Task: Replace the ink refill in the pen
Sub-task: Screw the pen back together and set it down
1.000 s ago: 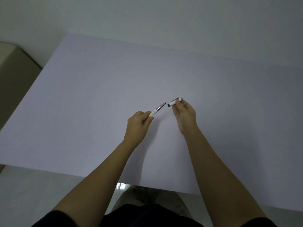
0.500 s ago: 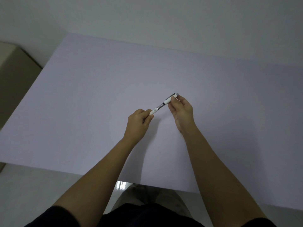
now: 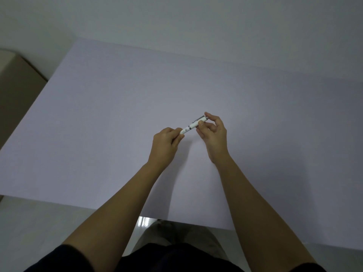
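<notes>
Two bare forearms reach out from the near edge over the pale table (image 3: 117, 114). The left hand (image 3: 165, 143) is curled, its fingertips pinching the near-left end of the pen (image 3: 193, 125); the right hand (image 3: 213, 130) pinches the far-right end, other fingers loosely spread. One pen, held in the air between them just above mid-table, its two halves meeting at a metal ring. It looks light, stiff and smooth — likely slippery — so grip each half beside that ring. No loose refill shows.
</notes>
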Available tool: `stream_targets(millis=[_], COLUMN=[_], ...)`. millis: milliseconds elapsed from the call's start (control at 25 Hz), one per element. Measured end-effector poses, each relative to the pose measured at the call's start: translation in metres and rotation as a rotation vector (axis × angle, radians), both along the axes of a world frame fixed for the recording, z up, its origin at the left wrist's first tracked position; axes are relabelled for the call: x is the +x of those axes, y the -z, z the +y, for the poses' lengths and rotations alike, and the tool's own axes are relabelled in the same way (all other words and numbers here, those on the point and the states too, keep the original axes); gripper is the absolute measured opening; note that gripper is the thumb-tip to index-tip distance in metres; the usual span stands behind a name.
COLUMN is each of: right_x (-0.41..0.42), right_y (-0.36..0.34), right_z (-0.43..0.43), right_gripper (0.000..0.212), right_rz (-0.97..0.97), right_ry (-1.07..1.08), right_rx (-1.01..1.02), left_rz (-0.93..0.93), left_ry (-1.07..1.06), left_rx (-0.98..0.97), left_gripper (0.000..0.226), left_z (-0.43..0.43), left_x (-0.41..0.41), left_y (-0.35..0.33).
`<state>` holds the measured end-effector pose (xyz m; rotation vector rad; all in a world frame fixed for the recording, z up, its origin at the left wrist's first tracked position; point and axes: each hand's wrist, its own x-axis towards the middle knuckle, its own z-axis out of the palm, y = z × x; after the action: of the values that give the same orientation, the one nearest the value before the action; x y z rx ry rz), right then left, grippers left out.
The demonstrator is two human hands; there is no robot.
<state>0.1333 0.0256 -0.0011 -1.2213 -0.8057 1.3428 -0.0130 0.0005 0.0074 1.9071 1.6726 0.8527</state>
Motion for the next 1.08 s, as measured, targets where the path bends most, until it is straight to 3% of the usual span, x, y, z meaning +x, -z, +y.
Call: stream_targets(millis=[160, 320, 520, 640, 800, 920, 1080], right_x=[-0.001, 0.004, 0.018, 0.028, 0.033, 0.036, 0.039], right_y=[-0.004, 0.000, 0.024, 0.048, 0.079, 0.098, 0.110], right_z=[0.002, 0.005, -0.003, -0.015, -0.041, -0.056, -0.065], right_gripper=[0.025, 0.031, 0.046, 0.048, 0.053, 0.057, 0.059], right_rz=[-0.010, -0.163, -0.627, -0.980, -1.296, -1.418, -1.434], right_ry=[-0.033, -0.058, -0.176, -0.337, -0.539, -0.572, -0.565], right_rx=[0.022, -0.008, -0.091, -0.122, -0.097, -0.087, -0.086], left_rz=[-0.012, 0.065, 0.051, 0.023, 0.038, 0.128, 0.236], left_ry=[-0.028, -0.007, -0.037, -0.059, -0.100, -0.092, -0.078], left_rx=[0.006, -0.076, -0.248, -0.351, -0.389, -0.382, -0.331], left_gripper=[0.017, 0.019, 0.026, 0.033, 0.033, 0.031, 0.028], left_z=[-0.001, 0.000, -0.003, -0.006, -0.004, -0.001, -0.001], left_x=[0.002, 0.010, 0.018, 0.026, 0.042, 0.051, 0.055], left_y=[0.001, 0.009, 0.029, 0.045, 0.059, 0.069, 0.081])
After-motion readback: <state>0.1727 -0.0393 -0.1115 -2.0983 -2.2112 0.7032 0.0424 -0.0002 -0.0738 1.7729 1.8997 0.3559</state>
